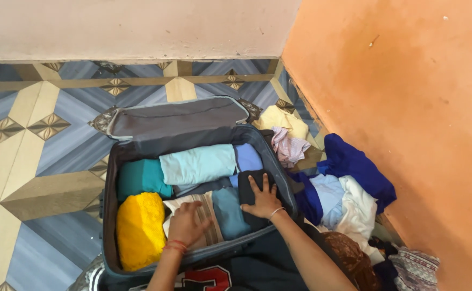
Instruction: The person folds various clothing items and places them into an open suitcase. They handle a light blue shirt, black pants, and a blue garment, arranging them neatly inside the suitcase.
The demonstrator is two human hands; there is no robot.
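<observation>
Below, open grey suitcase (193, 116), packed folded clothes, hands (186, 223) pressing flat.

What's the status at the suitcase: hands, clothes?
Left hand flat on striped beige garment. Right hand pressing dark folded garment. Suitcase open, packed. Loose clothes pile beside it.

A patterned tile floor (36, 161) in blue-grey, cream and tan spreads to the left, meeting a pale pink wall (128, 27) at the top. An orange wall (408, 97) fills the right side. Along its base lies a heap of loose clothes: a pale yellow garment (284, 119) touching a pink checked cloth (288, 145), then a royal blue garment (357, 164) beside a white garment (357, 213). Lower right sit a brown patterned cloth (352, 256) and a striped grey fabric (416, 269).
</observation>
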